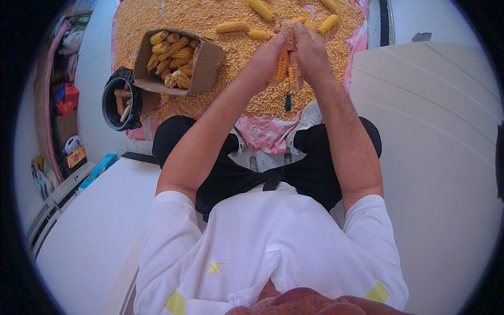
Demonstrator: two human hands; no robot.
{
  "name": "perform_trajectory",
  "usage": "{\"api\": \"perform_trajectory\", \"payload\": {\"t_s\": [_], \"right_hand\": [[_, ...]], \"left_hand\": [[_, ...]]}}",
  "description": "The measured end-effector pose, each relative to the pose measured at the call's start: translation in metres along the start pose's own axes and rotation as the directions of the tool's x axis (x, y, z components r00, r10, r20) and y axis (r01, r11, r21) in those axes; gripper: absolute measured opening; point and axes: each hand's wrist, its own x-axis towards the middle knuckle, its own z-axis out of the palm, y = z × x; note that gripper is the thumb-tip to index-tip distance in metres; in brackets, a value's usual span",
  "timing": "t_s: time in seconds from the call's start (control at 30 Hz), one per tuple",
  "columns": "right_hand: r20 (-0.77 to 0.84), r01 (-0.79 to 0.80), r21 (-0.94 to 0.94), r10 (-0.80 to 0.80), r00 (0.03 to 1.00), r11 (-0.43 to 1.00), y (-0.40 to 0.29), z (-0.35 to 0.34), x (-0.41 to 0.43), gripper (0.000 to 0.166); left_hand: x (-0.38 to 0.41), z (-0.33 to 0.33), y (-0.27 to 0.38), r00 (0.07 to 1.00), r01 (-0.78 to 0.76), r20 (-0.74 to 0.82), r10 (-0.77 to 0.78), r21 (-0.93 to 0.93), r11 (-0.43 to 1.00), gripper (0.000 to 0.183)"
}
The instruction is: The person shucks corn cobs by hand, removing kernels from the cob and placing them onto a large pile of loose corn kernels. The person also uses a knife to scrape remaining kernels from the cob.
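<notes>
Both hands are close together over a wide spread of loose corn kernels (pixel 244 92). My left hand (pixel 267 59) is closed around a corn cob with yellow kernels (pixel 280 69). My right hand (pixel 311 49) grips a mostly stripped cob (pixel 289 37), which lies between the two hands. Another partly stripped cob (pixel 294 73) hangs just below, beside the first; which hand bears it I cannot tell. Beneath them a dark green tool handle (pixel 288 102) rests on the kernels. Whole yellow cobs (pixel 231 26) lie around and beyond my hands.
A cardboard box (pixel 208 65) of corn cobs stands at the left on the kernels. Beside it is a bin lined with a black bag (pixel 136 98), holding bare cobs (pixel 121 102). A pink sheet (pixel 262 132) lies under the kernels, near my shoes (pixel 309 118).
</notes>
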Motion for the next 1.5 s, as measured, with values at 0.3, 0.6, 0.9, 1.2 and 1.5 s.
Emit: {"api": "perform_trajectory", "payload": {"t_s": [0.3, 0.6, 0.9, 1.2, 1.5], "right_hand": [[0.052, 0.012, -0.1, -0.007, 0.999, 0.995, -0.015, -0.004, -0.001, 0.042], [0.078, -0.064, 0.178, 0.051, 0.996, 0.982, -0.018, 0.0, -0.008, 0.04], [0.013, -0.176, 0.103, 0.176, 0.984, 0.979, -0.009, -0.006, -0.004, 0.045], [0.021, -0.279, 0.327, 0.288, 0.957, 0.903, -0.035, 0.001, -0.012, 0.04], [0.231, -0.251, 0.321, 0.182, 0.956, 0.913, -0.014, -0.005, -0.005, 0.033]], "left_hand": [[-0.002, -0.001, 0.019, 0.997, 0.081, -0.005, -0.081, 0.021, 0.996, 0.051], [0.002, 0.0, 0.023, 0.995, -0.078, 0.074, 0.068, 0.138, 0.987, 0.045], [0.006, -0.007, 0.016, 0.971, -0.236, 0.111, 0.21, 0.34, 0.91, 0.044], [0.003, -0.006, 0.02, 0.99, -0.138, 0.041, 0.134, 0.119, 0.983, 0.043], [-0.008, 0.005, 0.027, 0.988, -0.152, 0.025, 0.152, 0.321, 0.935, 0.043]]}}
